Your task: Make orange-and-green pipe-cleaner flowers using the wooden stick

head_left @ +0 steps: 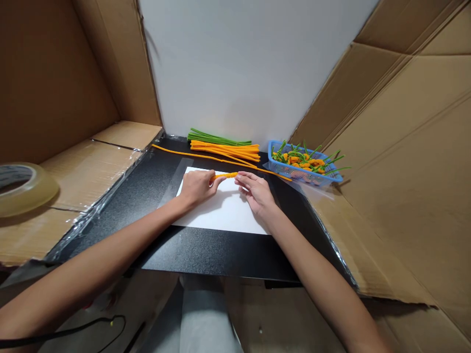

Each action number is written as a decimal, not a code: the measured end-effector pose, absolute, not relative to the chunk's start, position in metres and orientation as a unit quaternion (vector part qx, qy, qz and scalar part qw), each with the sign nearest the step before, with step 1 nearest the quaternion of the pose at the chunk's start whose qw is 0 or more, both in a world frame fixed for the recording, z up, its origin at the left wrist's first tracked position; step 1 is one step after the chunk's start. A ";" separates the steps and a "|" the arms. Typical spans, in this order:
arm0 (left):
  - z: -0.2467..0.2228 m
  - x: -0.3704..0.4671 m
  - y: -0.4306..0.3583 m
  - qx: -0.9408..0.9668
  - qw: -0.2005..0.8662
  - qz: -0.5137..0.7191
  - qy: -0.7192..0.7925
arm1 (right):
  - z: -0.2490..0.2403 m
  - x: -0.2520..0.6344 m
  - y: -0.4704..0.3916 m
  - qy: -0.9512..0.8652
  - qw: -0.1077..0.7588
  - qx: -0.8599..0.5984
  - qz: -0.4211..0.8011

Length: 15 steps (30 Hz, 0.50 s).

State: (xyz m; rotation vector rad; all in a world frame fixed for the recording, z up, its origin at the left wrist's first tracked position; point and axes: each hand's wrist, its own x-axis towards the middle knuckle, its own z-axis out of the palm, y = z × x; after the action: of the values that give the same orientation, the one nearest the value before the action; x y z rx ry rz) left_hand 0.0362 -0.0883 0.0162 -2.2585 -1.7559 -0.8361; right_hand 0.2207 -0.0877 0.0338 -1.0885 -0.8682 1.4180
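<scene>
A short, thick orange coiled piece (227,175) is held between both hands above a white sheet (217,215). Its left end is in the closed fingers of my left hand (198,186). The thumb and fingertips of my right hand (256,192) pinch the other end. Behind the hands lie a bundle of orange pipe cleaners (226,150) and a bundle of green ones (217,138). One long orange strand (184,153) stretches to the left of the bundles, and another orange end extends right toward the blue basket (307,175).
The blue basket at the back right holds orange and green twisted pieces (305,159). A large tape roll (27,189) sits on cardboard at the left. Cardboard walls (412,147) flank the black table (176,252), with a white panel (243,63) behind it.
</scene>
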 end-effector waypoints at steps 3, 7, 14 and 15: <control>0.016 0.036 -0.088 -0.762 0.078 -0.277 -0.580 | 0.035 0.221 -0.087 -0.340 0.557 -0.466 0.597; 0.018 0.038 -0.090 -0.761 0.059 -0.286 -0.580 | 0.034 0.223 -0.084 -0.333 0.539 -0.452 0.629; 0.022 0.041 -0.093 -0.733 -0.033 -0.299 -0.610 | 0.030 0.225 -0.082 -0.417 0.540 -0.440 0.584; 0.022 0.040 -0.092 -0.734 -0.045 -0.303 -0.606 | 0.031 0.226 -0.081 -0.426 0.532 -0.442 0.583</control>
State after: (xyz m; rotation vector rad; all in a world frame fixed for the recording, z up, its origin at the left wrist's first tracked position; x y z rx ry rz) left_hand 0.0400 -0.0919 0.0219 -2.3750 -1.9612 -0.9787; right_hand 0.2262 -0.0814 0.0308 -1.0543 -1.0171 1.3898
